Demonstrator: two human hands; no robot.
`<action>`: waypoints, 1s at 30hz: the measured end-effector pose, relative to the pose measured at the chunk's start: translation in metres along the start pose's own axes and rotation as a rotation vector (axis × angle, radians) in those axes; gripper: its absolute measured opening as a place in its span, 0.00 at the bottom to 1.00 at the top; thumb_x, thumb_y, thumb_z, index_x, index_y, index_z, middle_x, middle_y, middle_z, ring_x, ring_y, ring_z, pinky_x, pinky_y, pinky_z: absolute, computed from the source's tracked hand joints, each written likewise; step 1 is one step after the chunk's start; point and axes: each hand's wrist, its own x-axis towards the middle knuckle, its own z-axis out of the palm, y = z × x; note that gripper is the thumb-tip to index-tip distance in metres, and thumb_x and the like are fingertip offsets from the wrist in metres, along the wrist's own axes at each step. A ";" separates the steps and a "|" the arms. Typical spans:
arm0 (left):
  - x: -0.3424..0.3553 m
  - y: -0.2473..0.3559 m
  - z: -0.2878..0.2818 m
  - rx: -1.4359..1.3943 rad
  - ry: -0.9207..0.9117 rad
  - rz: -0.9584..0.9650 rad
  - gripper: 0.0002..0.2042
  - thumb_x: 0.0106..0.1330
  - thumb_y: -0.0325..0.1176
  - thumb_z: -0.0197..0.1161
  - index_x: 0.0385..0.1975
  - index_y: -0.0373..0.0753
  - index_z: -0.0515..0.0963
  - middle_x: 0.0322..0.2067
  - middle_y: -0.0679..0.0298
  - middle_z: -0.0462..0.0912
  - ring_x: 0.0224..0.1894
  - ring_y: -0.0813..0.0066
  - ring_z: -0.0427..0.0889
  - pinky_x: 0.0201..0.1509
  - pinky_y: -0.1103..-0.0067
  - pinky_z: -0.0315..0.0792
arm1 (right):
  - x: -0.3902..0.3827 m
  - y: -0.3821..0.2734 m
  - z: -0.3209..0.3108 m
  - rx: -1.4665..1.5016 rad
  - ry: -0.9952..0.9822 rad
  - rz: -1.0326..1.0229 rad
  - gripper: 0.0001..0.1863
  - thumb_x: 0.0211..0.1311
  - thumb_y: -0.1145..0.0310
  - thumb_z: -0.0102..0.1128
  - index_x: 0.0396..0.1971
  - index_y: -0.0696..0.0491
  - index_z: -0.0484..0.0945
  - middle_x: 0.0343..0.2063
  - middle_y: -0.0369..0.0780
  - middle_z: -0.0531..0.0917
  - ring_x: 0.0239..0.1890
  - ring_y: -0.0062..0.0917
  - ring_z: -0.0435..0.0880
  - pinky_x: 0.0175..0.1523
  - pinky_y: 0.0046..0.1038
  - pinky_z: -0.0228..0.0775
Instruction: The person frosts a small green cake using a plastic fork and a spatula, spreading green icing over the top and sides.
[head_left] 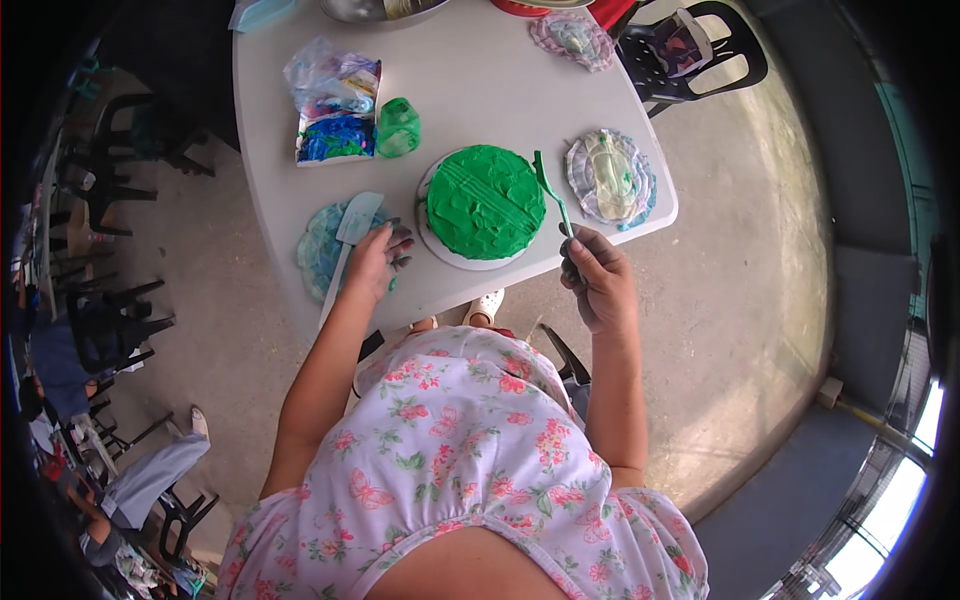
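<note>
A round cake (470,205) covered in bright green frosting sits on a white round board (432,245) near the table's front edge. Parallel grooves run diagonally across its rough top. My right hand (600,275), its fingertips stained dark, grips a fork (560,203) upright by the handle, just right of the cake and apart from it. Green frosting coats the fork's head. My left hand (375,262) is open, with fingers apart and smudged, left of the cake. Beside it a pale blue spatula (359,217) with a white handle lies across a blue-stained cloth (318,245).
Behind the cake are a green plastic bag (398,127) and a tray (335,138) smeared with blue, with crumpled plastic bags (335,75). Stained cloths (612,178) lie rightward. A metal bowl (385,10) stands at the far edge; a black chair (735,50) is beyond the table (490,90).
</note>
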 end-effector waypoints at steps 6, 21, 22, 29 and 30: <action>0.005 -0.006 0.003 -0.038 0.027 -0.064 0.14 0.64 0.42 0.47 0.44 0.42 0.67 0.38 0.60 0.76 0.40 0.68 0.73 0.39 0.73 0.64 | -0.004 0.002 -0.002 0.008 -0.005 0.005 0.12 0.55 0.71 0.56 0.38 0.59 0.74 0.24 0.32 0.75 0.21 0.12 0.68 0.26 0.15 0.59; -0.003 -0.020 0.020 -0.125 0.040 -0.150 0.18 0.62 0.46 0.48 0.41 0.38 0.67 0.35 0.59 0.76 0.36 0.68 0.74 0.37 0.71 0.67 | -0.015 0.006 -0.015 0.022 0.017 -0.009 0.14 0.56 0.71 0.55 0.42 0.59 0.73 0.24 0.32 0.75 0.21 0.13 0.69 0.26 0.16 0.61; -0.005 -0.021 0.023 -0.121 0.032 -0.164 0.19 0.63 0.47 0.47 0.41 0.36 0.67 0.35 0.58 0.76 0.36 0.68 0.74 0.38 0.71 0.67 | -0.016 0.006 -0.014 0.023 0.017 -0.012 0.14 0.56 0.71 0.55 0.42 0.59 0.73 0.24 0.32 0.75 0.21 0.13 0.69 0.26 0.16 0.61; -0.010 -0.026 0.033 -0.132 -0.071 -0.214 0.23 0.62 0.51 0.45 0.42 0.34 0.68 0.37 0.57 0.76 0.39 0.66 0.74 0.40 0.71 0.66 | -0.018 0.002 -0.016 0.016 0.033 -0.042 0.13 0.56 0.71 0.55 0.41 0.59 0.73 0.24 0.32 0.75 0.21 0.13 0.69 0.26 0.15 0.60; -0.011 -0.027 0.034 -0.133 -0.073 -0.213 0.23 0.62 0.51 0.45 0.42 0.34 0.68 0.37 0.57 0.76 0.39 0.66 0.74 0.40 0.71 0.66 | -0.017 0.001 -0.016 0.007 0.040 -0.050 0.13 0.56 0.72 0.55 0.41 0.59 0.73 0.24 0.32 0.75 0.21 0.13 0.69 0.26 0.15 0.60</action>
